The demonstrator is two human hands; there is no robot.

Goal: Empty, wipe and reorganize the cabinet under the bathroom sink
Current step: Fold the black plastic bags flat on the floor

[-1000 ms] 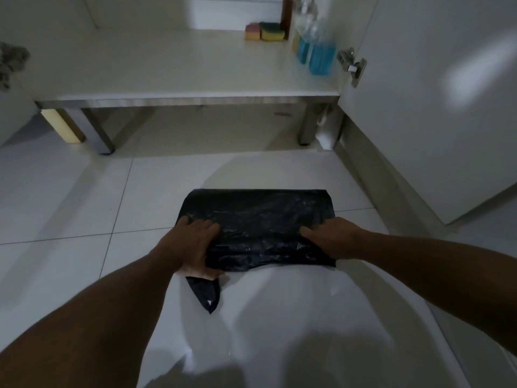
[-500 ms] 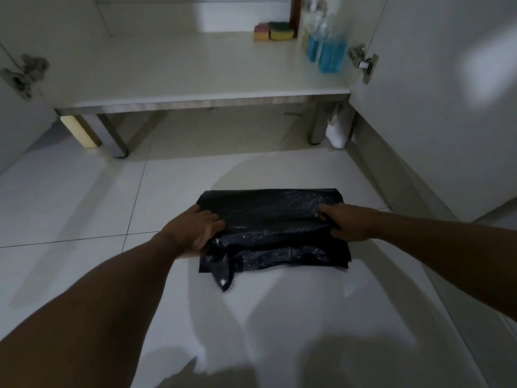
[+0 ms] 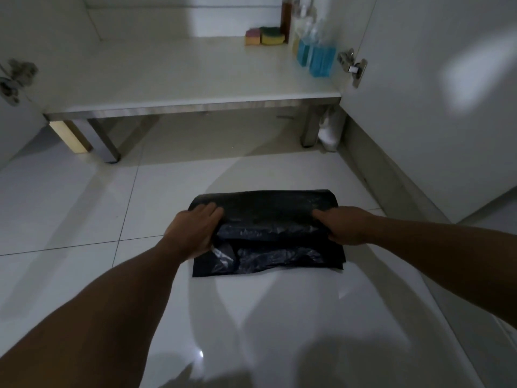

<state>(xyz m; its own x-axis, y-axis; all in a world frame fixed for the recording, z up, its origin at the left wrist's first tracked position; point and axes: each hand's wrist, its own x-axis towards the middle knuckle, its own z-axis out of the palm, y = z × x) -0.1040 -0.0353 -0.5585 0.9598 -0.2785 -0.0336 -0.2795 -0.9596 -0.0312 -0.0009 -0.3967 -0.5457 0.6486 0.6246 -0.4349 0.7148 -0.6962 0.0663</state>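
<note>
The crumpled black plastic bag (image 3: 268, 208) lies on the glossy white tiled floor (image 3: 70, 205); the left grip (image 3: 193, 233) and right grip (image 3: 344, 226) each clutch its raised fold at either side; beyond, clear bottles of blue liquid (image 3: 321, 61) stand on the white cabinet shelf (image 3: 167, 74).

one head-worn wide view looks forward and down, low over the floor (image 3: 70, 205), facing the cabinet (image 3: 167, 74).

Bare forearms lead to a bare left hand (image 3: 193, 233) and right hand (image 3: 345, 226).
</note>
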